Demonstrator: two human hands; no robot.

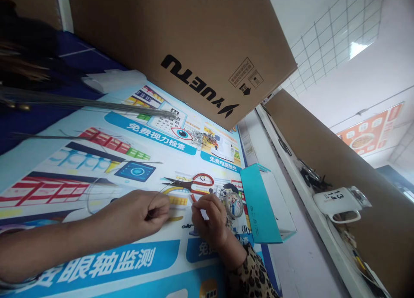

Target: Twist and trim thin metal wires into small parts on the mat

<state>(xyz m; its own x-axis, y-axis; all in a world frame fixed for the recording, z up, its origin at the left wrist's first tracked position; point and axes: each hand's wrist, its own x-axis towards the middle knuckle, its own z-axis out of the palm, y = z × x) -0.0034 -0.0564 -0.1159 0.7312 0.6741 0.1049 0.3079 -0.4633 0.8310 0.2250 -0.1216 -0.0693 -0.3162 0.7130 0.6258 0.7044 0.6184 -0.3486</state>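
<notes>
— Where are the hands in the head view?
— Lower middle of the frame. The left hand [142, 214] pinches a thin wire [161, 192], and the right hand [210, 220] grips a small red piece [193, 198] in its fingertips. The two nearly meet.
— And the scissors [194, 183]?
— Just above them on the poster [64, 168], long axis left to right, blades pointing left, red handles nearer the right hand.
— Any writing?
— "YUETU", upside down, on the cardboard box [194, 43]. "免费视力检查" on the poster. "13 14" on the mug [339, 201].
</notes>
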